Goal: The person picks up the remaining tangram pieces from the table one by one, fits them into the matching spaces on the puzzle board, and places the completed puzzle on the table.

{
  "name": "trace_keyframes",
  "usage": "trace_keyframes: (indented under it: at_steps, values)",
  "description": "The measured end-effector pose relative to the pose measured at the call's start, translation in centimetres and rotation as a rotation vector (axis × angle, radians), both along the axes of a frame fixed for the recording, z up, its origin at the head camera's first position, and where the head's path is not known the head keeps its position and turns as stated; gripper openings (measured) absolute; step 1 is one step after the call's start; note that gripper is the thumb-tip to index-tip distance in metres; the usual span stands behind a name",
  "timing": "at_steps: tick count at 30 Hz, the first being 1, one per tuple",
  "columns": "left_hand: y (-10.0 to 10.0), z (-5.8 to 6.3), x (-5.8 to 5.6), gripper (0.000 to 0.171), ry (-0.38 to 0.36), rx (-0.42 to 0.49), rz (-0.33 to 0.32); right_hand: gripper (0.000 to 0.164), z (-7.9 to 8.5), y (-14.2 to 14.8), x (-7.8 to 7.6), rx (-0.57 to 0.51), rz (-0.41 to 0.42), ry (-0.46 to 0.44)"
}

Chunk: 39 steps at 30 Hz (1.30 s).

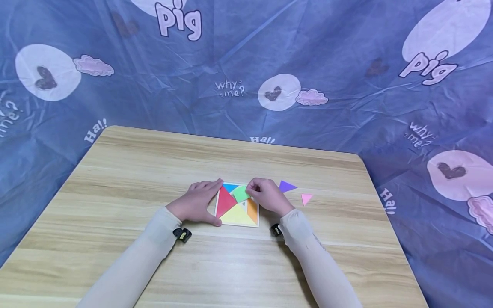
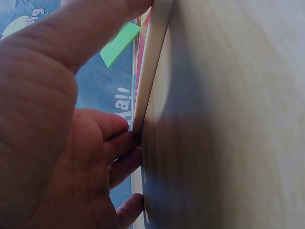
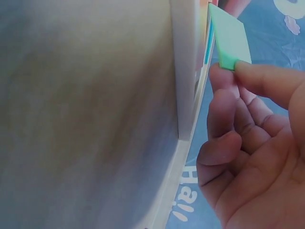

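Note:
A tangram tray (image 1: 239, 225) with a pale rim lies on the table. In it are a red triangle (image 1: 225, 201), a yellow triangle (image 1: 239, 215), an orange piece (image 1: 252, 210) and a blue piece (image 1: 230, 187). My left hand (image 1: 198, 203) holds the tray's left side, thumb at the near corner and fingers at the far one. Between thumb and index finger, my right hand (image 1: 269, 196) pinches the green square (image 3: 232, 38), tilted above the tray. The left wrist view also shows this square, apart from the left hand (image 2: 71, 124).
Right of the tray, a purple triangle (image 1: 286, 186) and a smaller pink triangle (image 1: 306, 199) lie on the wooden table (image 1: 154, 158). Behind the table hangs a blue printed cloth (image 1: 239, 51). Black devices sit at both wrists.

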<state>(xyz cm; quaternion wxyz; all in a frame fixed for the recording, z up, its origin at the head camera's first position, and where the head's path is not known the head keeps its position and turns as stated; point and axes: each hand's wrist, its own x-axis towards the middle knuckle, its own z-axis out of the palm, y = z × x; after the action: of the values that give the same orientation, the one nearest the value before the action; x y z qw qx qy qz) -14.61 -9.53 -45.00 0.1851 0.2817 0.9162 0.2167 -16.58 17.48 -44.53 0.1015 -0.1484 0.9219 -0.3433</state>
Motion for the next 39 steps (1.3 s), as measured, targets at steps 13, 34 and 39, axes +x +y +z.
trace_keyframes:
  at_steps: [13, 34, 39]
  values:
    - [0.0, -0.1, -0.2, 0.129, -0.012, -0.023, 0.005, 0.012, 0.3, -1.0, -1.0, 0.072, -0.025, -0.044]
    - [0.0, -0.2, -0.1, 0.128, 0.008, -0.014, -0.009, 0.014, 0.7, -2.2, -1.4, 0.114, -0.01, -0.137]
    - [0.1, 0.0, -0.1, 0.128, 0.006, -0.015, -0.008, 0.019, 0.6, -2.6, -1.3, 0.184, -0.005, -0.127]
